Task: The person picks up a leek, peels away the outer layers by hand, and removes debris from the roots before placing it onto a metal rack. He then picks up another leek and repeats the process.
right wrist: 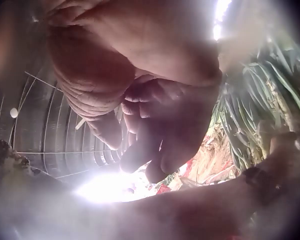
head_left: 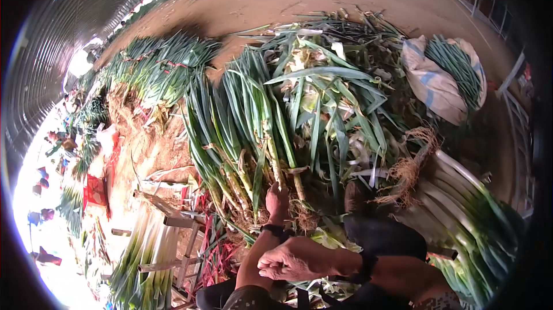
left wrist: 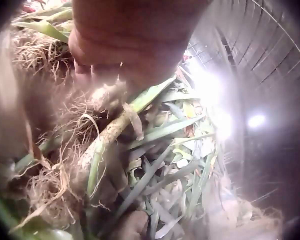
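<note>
My left hand [head_left: 277,203] is low at the root end of the standing row of green onions [head_left: 245,108], its fingers curled at the base of one stalk. In the left wrist view that hand [left wrist: 132,42] is at the top, with a rooted onion end [left wrist: 107,95] right under it. Another dirt-specked stalk [left wrist: 107,135] with stringy roots lies just below; the left fingertips are mostly hidden. My right hand [head_left: 302,258] hovers across the left forearm, holding nothing. In the right wrist view its fingers [right wrist: 145,150] hang loosely curled.
Loose leaves and trimmings [head_left: 340,85] heap up ahead. Peeled onions [head_left: 461,195] lie at right, more [head_left: 147,241] on a metal-framed stand [head_left: 184,223] at left. Beyond are a bundled pile [head_left: 161,68] and a white sack [head_left: 432,79]. Red strapping [head_left: 216,252] lies beside the stand.
</note>
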`<state>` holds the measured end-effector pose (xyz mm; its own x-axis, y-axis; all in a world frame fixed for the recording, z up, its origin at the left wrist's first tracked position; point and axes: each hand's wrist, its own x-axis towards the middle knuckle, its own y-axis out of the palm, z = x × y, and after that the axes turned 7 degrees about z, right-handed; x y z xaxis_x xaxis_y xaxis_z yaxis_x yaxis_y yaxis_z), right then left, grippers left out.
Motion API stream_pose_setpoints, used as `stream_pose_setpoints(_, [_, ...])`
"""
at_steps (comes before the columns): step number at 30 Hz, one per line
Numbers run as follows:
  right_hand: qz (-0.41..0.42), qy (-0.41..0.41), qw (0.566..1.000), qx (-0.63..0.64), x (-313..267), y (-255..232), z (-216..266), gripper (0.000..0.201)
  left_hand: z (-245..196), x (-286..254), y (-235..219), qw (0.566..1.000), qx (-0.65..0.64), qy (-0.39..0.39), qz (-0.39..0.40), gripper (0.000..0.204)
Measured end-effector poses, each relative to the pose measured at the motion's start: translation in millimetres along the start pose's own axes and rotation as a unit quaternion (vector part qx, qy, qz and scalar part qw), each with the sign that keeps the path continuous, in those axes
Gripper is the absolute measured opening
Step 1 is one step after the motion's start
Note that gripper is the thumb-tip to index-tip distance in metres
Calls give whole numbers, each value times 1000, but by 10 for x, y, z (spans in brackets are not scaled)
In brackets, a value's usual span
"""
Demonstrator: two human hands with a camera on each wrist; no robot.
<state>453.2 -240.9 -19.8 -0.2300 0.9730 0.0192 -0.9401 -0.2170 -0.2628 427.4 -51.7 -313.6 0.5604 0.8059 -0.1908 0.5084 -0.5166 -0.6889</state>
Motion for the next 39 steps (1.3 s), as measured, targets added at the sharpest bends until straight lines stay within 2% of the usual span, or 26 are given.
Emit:
stream_pose_setpoints(2, [-3,8,999,42,-27,-31,-10,21,-47,159,91,997,62,-39,15,40])
stream_pose_setpoints(5, [8,26,1000,1,-8,-61,-39,24,249,410,397,1000,7,5,18,46])
stream_pose_setpoints(6, [-1,19,1000,15,2,-71,-39,24,175,394,401,999,31,-15,1,46])
stream_pose_setpoints(9, [-10,7,999,44,31,-98,-16,25,-16,519,195,976,-125,-85,156,60])
stream_pose_setpoints(11, [-1,9,999,45,49,-99,27,25,-159,615,87,919,-341,-41,194,43])
stream_pose_setpoints(13, [-8,14,999,39,68,-68,30,25,-698,550,-455,913,-349,25,211,35])
stream_pose_setpoints(14, [-10,14,999,36,75,-49,45,25,-1155,347,-925,855,-457,17,243,31])
stream_pose_setpoints(15, [0,21,1000,20,75,-91,112,27,-1404,241,-1203,854,-481,84,178,25])
stream_pose_setpoints(17, [-20,-24,999,39,97,-76,145,28,-1373,231,-1512,706,-661,11,254,20])
stream_pose_setpoints(18, [6,-5,1000,30,101,-105,163,28,-1161,248,-1528,736,-631,50,240,17])
stream_pose_setpoints(19, [0,-57,997,44,126,-95,115,28,-1231,-83,-1644,760,-619,35,196,17])
stream_pose_setpoints(21, [41,19,993,111,113,-163,287,29,-438,-78,-1399,864,-459,93,184,21])
stream_pose_setpoints(24, [20,13,978,209,163,-111,239,29,37,-365,-1557,954,-176,168,174,29])
stream_pose_setpoints(26, [14,18,969,247,192,-129,273,32,-518,-716,-2205,952,-118,247,134,28])
stream_pose_setpoints(27, [-2,29,975,219,189,-180,389,31,-624,-796,-2375,937,-97,320,104,23])
stream_pose_setpoints(28, [-24,15,978,206,208,-177,363,30,-624,-830,-2493,937,-219,233,142,23])
stream_pose_setpoints(29, [-45,-2,980,194,242,-179,340,29,-854,-1016,-2712,908,-356,146,166,23])
stream_pose_setpoints(30, [-60,15,975,211,260,-177,388,29,-1096,-1207,-2938,854,-491,56,163,24])
stream_pose_setpoints(31, [-64,50,963,258,262,-168,454,29,-1584,-1643,-3247,764,-628,-30,145,25])
stream_pose_setpoints(32, [-70,57,975,205,257,-194,612,28,-1573,-1786,-3448,727,-660,-19,191,29])
stream_pose_setpoints(33, [-76,65,984,150,263,-211,741,27,-1571,-1929,-3559,750,-643,9,155,33])
stream_pose_setpoints(34, [-82,17,973,213,330,-135,607,26,-1424,-2055,-3608,782,-601,47,158,35])
stream_pose_setpoints(35, [-88,8,975,202,362,-119,551,27,-1294,-2161,-3647,810,-558,85,159,37])
stream_pose_setpoints(36, [-92,16,962,257,408,-81,505,27,-1431,-2385,-3709,873,-466,72,122,42])
stream_pose_setpoints(37, [-97,27,945,310,454,-39,440,27,-1464,-2546,-3700,890,-432,73,124,42])
stream_pose_setpoints(39, [-110,2,939,325,588,1,341,37,-1296,-2714,-3508,886,-436,112,110,44])
